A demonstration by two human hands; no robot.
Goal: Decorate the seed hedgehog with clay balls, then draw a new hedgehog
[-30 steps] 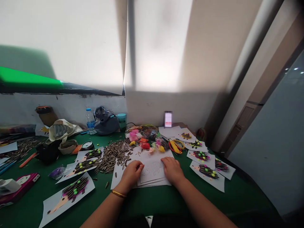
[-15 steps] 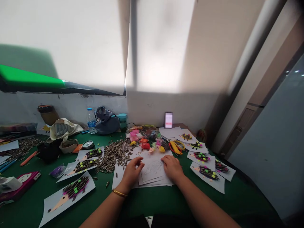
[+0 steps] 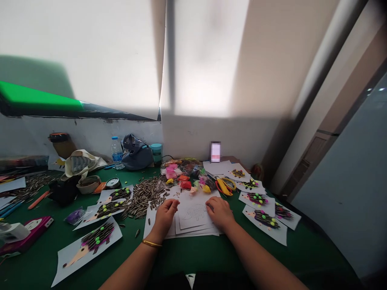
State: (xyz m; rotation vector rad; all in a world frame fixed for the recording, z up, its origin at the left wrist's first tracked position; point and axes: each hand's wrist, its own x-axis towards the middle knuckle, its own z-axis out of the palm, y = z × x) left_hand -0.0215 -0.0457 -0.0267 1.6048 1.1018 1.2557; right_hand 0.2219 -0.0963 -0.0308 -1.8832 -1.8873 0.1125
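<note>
A smooth stack of pencil-drawn paper sheets (image 3: 196,215) is touched by the loosely curled left hand (image 3: 165,219) and the spread right hand (image 3: 220,213), nothing gripped, striped sunflower seeds (image 3: 145,197) heaped to the left

Eight sunflower-seed hedgehog pictures (image 3: 87,245) lie around one left hand (image 3: 165,218) and one right hand (image 3: 220,213).

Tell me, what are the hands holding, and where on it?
Nothing looks gripped: the left hand and right hand rest on a stack of paper, one at each side.

Left hand (image 3: 165,218), right hand (image 3: 220,213) palm down, well apart, angled inward.
</note>
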